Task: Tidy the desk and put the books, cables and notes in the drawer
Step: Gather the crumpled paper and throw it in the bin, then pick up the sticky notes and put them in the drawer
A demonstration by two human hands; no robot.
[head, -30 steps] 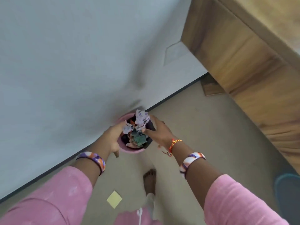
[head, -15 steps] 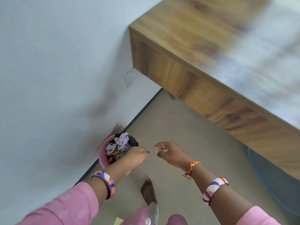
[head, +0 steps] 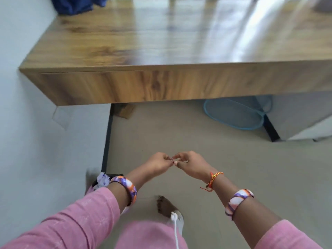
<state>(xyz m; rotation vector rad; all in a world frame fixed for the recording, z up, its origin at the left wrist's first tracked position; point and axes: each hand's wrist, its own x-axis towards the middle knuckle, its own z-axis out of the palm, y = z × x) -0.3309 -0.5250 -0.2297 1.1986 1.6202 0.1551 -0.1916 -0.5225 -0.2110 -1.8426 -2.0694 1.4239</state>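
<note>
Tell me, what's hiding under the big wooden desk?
Under the wooden desk lies a round blue mesh thing on the beige floor, plus a small wooden piece by the wall. Farther back, the desk's front panel covers everything.

We cannot tell what the fingertips pinch between left hand (head: pixel 158 161) and right hand (head: pixel 191 163); the bin (head: pixel 100 182) hides behind the sleeve; the desk (head: pixel 161 51) runs off-frame, blurred.

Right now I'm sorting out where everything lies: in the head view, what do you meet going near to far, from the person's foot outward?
Bare foot → left hand and right hand, fingertips together → blue mesh basket → wooden desk → blue cloth.
</note>
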